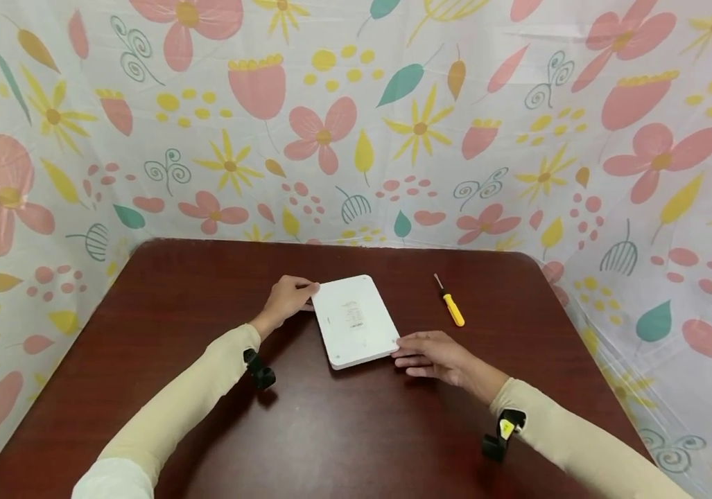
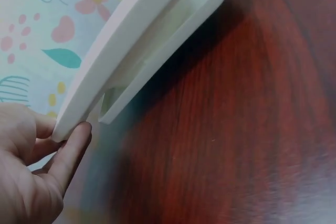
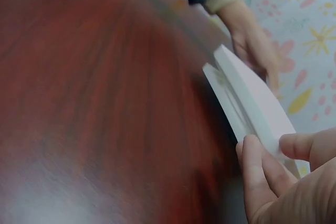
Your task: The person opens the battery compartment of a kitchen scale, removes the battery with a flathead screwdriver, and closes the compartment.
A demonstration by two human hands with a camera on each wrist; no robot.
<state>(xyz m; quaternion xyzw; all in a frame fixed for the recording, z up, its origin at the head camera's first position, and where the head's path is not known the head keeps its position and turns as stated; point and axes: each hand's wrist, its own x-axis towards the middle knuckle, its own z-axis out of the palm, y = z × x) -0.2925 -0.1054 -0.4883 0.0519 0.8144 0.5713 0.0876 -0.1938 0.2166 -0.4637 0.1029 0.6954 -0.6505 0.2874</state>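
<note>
A flat white rectangular device (image 1: 362, 320) with rounded corners is held above the table, a printed label facing up and small round marks at its corners. My left hand (image 1: 287, 299) pinches its far left corner between thumb and fingers. At the near right corner my right hand (image 1: 439, 355) grips it, thumb on top and fingers beneath. From the side, in the left wrist view, the white casing (image 2: 115, 51) shows a second white part under it with a gap between. The right wrist view shows the same gap along the casing's edge (image 3: 252, 95). Its underside is mostly hidden.
A screwdriver (image 1: 451, 305) with a yellow handle lies on the dark red-brown table (image 1: 356, 430), right of the device. Floral-patterned sheets (image 1: 356, 138) hang behind the table and along both sides. Black wrist mounts (image 1: 258, 371) sit on both sleeves.
</note>
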